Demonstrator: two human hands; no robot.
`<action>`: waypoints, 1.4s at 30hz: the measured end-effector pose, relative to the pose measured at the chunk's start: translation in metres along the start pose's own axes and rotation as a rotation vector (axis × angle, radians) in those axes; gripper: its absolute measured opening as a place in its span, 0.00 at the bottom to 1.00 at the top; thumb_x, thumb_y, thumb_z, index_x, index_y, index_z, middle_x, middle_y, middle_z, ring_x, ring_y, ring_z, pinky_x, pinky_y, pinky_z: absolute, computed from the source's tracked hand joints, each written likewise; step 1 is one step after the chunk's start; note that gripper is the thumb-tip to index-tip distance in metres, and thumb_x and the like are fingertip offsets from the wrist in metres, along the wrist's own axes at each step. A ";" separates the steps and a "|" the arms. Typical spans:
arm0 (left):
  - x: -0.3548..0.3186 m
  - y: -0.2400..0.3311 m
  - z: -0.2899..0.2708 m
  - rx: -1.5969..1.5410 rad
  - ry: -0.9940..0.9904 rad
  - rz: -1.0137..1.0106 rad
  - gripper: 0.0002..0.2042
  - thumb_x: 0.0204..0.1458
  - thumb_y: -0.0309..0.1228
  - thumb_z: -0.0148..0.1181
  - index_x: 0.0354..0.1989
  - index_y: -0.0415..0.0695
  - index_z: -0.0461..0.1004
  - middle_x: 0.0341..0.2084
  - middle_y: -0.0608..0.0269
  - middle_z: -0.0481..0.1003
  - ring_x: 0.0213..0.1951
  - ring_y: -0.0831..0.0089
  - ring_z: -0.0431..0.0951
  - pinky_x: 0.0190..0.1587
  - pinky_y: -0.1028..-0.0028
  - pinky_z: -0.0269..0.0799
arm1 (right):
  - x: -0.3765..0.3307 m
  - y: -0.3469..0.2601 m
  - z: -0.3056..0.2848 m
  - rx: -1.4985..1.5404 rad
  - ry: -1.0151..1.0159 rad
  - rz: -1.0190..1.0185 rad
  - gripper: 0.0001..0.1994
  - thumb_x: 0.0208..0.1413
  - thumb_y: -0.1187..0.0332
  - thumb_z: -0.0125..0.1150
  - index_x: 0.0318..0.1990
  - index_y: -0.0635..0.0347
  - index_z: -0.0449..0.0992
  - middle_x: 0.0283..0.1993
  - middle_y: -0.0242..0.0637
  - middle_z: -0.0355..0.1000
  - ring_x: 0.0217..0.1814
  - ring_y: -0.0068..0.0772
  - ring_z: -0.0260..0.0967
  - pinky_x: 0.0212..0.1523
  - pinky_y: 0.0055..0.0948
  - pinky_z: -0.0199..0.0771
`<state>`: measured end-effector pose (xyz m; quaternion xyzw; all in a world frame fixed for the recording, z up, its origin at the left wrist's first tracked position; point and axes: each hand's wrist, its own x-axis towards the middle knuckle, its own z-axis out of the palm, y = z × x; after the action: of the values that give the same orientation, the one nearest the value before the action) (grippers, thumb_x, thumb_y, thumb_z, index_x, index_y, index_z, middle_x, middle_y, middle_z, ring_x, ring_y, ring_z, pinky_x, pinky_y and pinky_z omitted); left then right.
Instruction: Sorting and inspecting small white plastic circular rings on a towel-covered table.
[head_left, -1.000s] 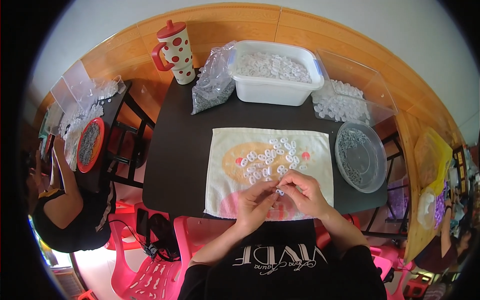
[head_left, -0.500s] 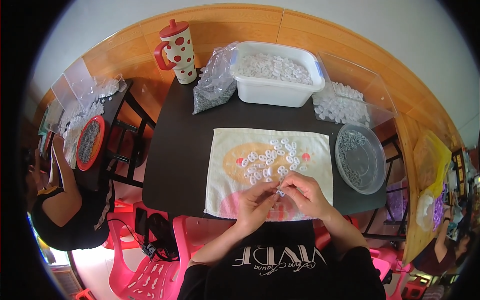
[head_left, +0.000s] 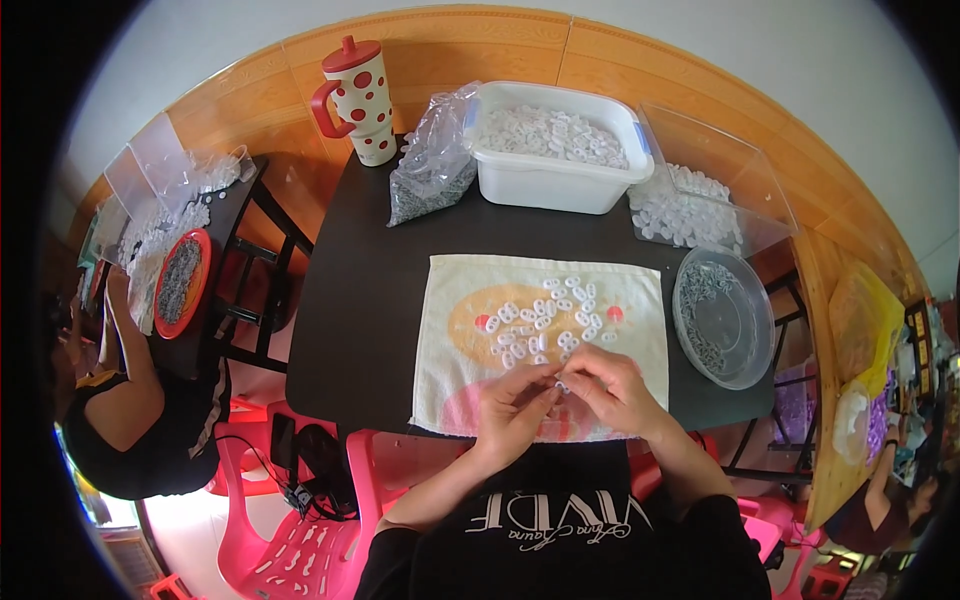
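You were in a room which seemed to be a small, simple workshop for handwork. Your dark table [head_left: 345,290] carried many small white pieces [head_left: 543,322] and a big tub [head_left: 560,185] of white parts; at the neighbouring table [head_left: 235,200], another person [head_left: 150,420] was near a red dish [head_left: 206,270] of grey pieces [head_left: 180,285]. The pink plastic chairs [head_left: 236,530] and orange-brown wall panelling [head_left: 480,40] looked rather canteen-like.
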<state>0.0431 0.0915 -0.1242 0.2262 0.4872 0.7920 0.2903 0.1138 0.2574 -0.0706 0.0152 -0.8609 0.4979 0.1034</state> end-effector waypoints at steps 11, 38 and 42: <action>0.000 -0.001 0.001 -0.015 0.012 -0.019 0.17 0.55 0.13 0.57 0.54 0.37 0.74 0.37 0.63 0.77 0.37 0.78 0.79 0.36 0.80 0.76 | 0.002 -0.006 -0.007 -0.099 0.086 -0.204 0.17 0.48 0.86 0.58 0.48 0.65 0.73 0.36 0.40 0.72 0.37 0.35 0.72 0.39 0.28 0.72; 0.001 0.000 0.002 -0.039 0.055 0.038 0.19 0.55 0.14 0.57 0.56 0.40 0.74 0.36 0.67 0.76 0.35 0.81 0.77 0.34 0.82 0.73 | 0.024 0.018 -0.024 -0.332 0.175 -0.177 0.11 0.49 0.84 0.57 0.41 0.64 0.75 0.40 0.42 0.73 0.41 0.43 0.72 0.41 0.35 0.72; 0.000 -0.002 0.002 -0.018 0.051 0.043 0.19 0.55 0.14 0.57 0.55 0.39 0.74 0.37 0.66 0.75 0.35 0.81 0.77 0.34 0.82 0.73 | 0.030 0.024 -0.015 -0.606 0.023 -0.199 0.15 0.42 0.81 0.61 0.40 0.59 0.77 0.44 0.36 0.73 0.45 0.43 0.68 0.49 0.40 0.67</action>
<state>0.0451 0.0933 -0.1248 0.2137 0.4823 0.8080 0.2626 0.0834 0.2843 -0.0781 0.0621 -0.9631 0.2064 0.1610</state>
